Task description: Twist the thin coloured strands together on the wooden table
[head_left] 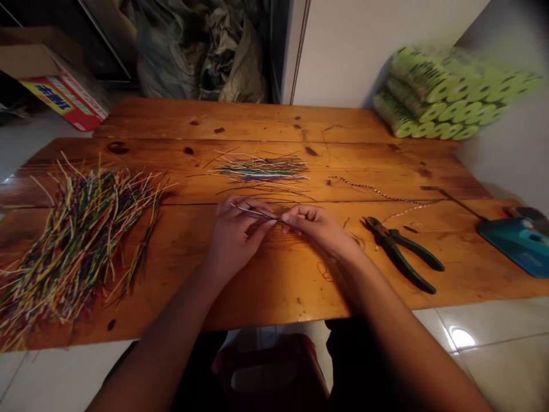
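- The wooden table [184, 229] is used as the support for everything in reach; its near edge is set before the person's lap.
- The big heap of coloured wires [90, 240] is placed at the left end, well apart from the hands, presumably so that the middle is left for handling.
- The smaller bundle of wires [266, 170] is laid just beyond the hands, its strands roughly parallel, perhaps so that single lengths can be picked out easily.
- The pliers [389, 239] are rested near the right hand, handles turned toward the near edge, likely for ready grasping.
- By the left hand [235, 236], the strands are pinched between thumb and fingers.
- By the right hand [319, 230], they are pinched at the fingertips, close beside the left thumb, probably for fine control.
- The thin strands [256, 212] are held above the table; they are passed through both pinches, with loose ends projected leftward over the left fingers.
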Action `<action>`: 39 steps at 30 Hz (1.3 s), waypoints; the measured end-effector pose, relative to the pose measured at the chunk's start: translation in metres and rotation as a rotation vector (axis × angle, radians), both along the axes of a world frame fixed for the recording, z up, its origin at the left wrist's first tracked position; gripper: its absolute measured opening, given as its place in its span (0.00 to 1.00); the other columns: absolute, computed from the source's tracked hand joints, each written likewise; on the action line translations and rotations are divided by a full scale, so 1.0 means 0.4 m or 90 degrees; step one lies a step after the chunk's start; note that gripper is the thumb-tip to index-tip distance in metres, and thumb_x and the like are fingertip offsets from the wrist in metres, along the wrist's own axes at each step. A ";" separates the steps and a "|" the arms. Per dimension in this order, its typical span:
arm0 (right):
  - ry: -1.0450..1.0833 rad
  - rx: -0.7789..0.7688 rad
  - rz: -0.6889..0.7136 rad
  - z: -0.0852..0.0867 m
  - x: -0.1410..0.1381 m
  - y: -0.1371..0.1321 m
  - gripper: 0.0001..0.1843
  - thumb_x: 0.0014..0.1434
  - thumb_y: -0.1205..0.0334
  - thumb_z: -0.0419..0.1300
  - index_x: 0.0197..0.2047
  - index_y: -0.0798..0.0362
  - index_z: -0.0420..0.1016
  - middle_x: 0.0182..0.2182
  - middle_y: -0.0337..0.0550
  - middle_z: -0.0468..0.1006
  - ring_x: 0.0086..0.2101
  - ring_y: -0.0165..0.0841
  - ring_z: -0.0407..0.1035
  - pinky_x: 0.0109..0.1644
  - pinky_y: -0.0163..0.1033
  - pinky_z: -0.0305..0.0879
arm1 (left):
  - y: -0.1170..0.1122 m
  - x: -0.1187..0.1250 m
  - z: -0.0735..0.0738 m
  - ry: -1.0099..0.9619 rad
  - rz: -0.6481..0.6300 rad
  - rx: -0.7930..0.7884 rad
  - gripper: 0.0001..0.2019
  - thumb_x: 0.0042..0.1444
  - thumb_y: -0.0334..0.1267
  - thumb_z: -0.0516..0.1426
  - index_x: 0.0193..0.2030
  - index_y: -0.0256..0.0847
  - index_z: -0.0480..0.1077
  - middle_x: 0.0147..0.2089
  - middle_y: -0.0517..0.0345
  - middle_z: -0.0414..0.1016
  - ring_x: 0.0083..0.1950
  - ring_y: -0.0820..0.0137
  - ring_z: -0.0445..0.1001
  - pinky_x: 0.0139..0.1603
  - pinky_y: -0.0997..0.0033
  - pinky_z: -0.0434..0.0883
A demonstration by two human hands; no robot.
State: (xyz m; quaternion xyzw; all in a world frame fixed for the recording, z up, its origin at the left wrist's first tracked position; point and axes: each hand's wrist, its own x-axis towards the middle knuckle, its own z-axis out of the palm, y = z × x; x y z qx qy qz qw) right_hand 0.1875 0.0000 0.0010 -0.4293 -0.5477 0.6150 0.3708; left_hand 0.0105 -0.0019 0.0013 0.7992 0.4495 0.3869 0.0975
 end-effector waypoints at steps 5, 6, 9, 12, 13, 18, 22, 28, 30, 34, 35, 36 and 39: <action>0.038 -0.040 0.011 0.001 -0.003 -0.007 0.09 0.49 0.57 0.62 0.26 0.54 0.70 0.22 0.33 0.68 0.23 0.23 0.57 0.27 0.33 0.51 | -0.011 0.003 0.006 0.051 -0.023 -0.014 0.04 0.54 0.36 0.54 0.32 0.44 0.70 0.38 0.61 0.76 0.42 0.65 0.68 0.46 0.59 0.62; 0.038 -0.040 0.014 0.002 -0.003 -0.008 0.09 0.49 0.58 0.63 0.26 0.54 0.70 0.22 0.33 0.68 0.23 0.23 0.58 0.28 0.33 0.51 | -0.013 0.003 0.007 0.056 -0.026 -0.023 0.04 0.54 0.36 0.54 0.32 0.44 0.70 0.38 0.61 0.76 0.42 0.65 0.67 0.46 0.59 0.62; 0.023 -0.025 0.019 0.005 0.002 -0.008 0.09 0.48 0.58 0.63 0.27 0.54 0.68 0.23 0.33 0.67 0.24 0.23 0.58 0.29 0.33 0.51 | -0.016 0.003 0.008 0.058 -0.039 -0.053 0.04 0.55 0.36 0.53 0.32 0.44 0.69 0.39 0.61 0.76 0.43 0.65 0.67 0.47 0.59 0.61; 0.001 -0.004 0.038 0.006 0.006 -0.005 0.10 0.48 0.59 0.63 0.26 0.54 0.67 0.22 0.31 0.65 0.23 0.23 0.56 0.27 0.32 0.49 | -0.014 0.003 0.005 0.038 -0.061 -0.062 0.04 0.55 0.36 0.53 0.32 0.45 0.69 0.39 0.61 0.76 0.43 0.65 0.67 0.47 0.59 0.62; -0.006 0.003 0.042 0.006 0.007 -0.004 0.09 0.48 0.59 0.63 0.26 0.54 0.67 0.21 0.31 0.65 0.22 0.23 0.55 0.26 0.32 0.48 | -0.013 0.003 0.003 0.027 -0.069 -0.062 0.04 0.55 0.36 0.53 0.32 0.45 0.69 0.39 0.61 0.76 0.43 0.66 0.68 0.47 0.59 0.62; -0.039 0.055 0.041 -0.001 0.006 -0.002 0.08 0.48 0.62 0.61 0.26 0.53 0.65 0.22 0.32 0.65 0.23 0.23 0.56 0.26 0.32 0.50 | -0.009 0.003 -0.004 -0.014 -0.091 -0.085 0.05 0.55 0.36 0.53 0.32 0.46 0.70 0.38 0.61 0.76 0.43 0.66 0.68 0.47 0.58 0.62; -0.112 0.134 0.014 -0.002 0.001 -0.009 0.06 0.49 0.63 0.60 0.27 0.52 0.64 0.23 0.33 0.67 0.24 0.25 0.59 0.28 0.32 0.54 | -0.009 0.006 -0.002 -0.049 -0.095 -0.100 0.06 0.56 0.36 0.52 0.33 0.46 0.70 0.38 0.61 0.76 0.43 0.67 0.69 0.48 0.59 0.63; -0.399 0.475 -0.094 0.029 -0.008 -0.037 0.03 0.53 0.65 0.56 0.28 0.52 0.66 0.24 0.38 0.67 0.28 0.30 0.61 0.33 0.36 0.56 | -0.017 0.018 -0.001 -0.110 -0.062 -0.089 0.05 0.56 0.37 0.53 0.32 0.45 0.69 0.38 0.62 0.76 0.43 0.67 0.69 0.47 0.61 0.64; -0.424 0.512 -0.103 0.033 -0.008 -0.039 0.04 0.55 0.65 0.54 0.29 0.52 0.68 0.26 0.40 0.69 0.30 0.32 0.62 0.35 0.36 0.56 | -0.021 0.023 -0.003 -0.108 -0.040 -0.068 0.05 0.57 0.37 0.52 0.33 0.45 0.68 0.39 0.62 0.75 0.43 0.67 0.69 0.47 0.61 0.64; -0.363 0.349 -0.107 0.028 -0.003 -0.027 0.04 0.53 0.61 0.59 0.29 0.52 0.71 0.24 0.37 0.71 0.25 0.29 0.62 0.31 0.34 0.56 | -0.024 0.026 -0.011 -0.025 0.002 -0.005 0.05 0.57 0.37 0.52 0.36 0.47 0.69 0.40 0.59 0.73 0.43 0.65 0.68 0.46 0.59 0.63; -0.333 0.286 -0.093 0.026 0.000 -0.022 0.06 0.52 0.59 0.60 0.29 0.52 0.72 0.22 0.36 0.71 0.24 0.28 0.61 0.29 0.34 0.56 | -0.025 0.026 -0.013 -0.003 0.009 0.009 0.05 0.57 0.37 0.52 0.36 0.47 0.69 0.40 0.59 0.73 0.43 0.65 0.68 0.45 0.59 0.62; -0.293 0.225 -0.072 0.024 0.002 -0.017 0.07 0.51 0.57 0.61 0.29 0.52 0.72 0.21 0.35 0.70 0.23 0.27 0.61 0.29 0.33 0.56 | -0.026 0.025 -0.014 0.014 0.017 0.022 0.05 0.56 0.37 0.52 0.37 0.48 0.69 0.40 0.58 0.73 0.43 0.64 0.67 0.44 0.59 0.62; -0.130 0.091 0.013 0.022 0.010 -0.009 0.11 0.53 0.54 0.58 0.27 0.53 0.73 0.23 0.37 0.72 0.26 0.28 0.64 0.32 0.34 0.58 | -0.028 0.023 -0.020 0.033 0.049 0.070 0.07 0.56 0.36 0.53 0.39 0.50 0.70 0.40 0.58 0.73 0.42 0.63 0.67 0.44 0.58 0.61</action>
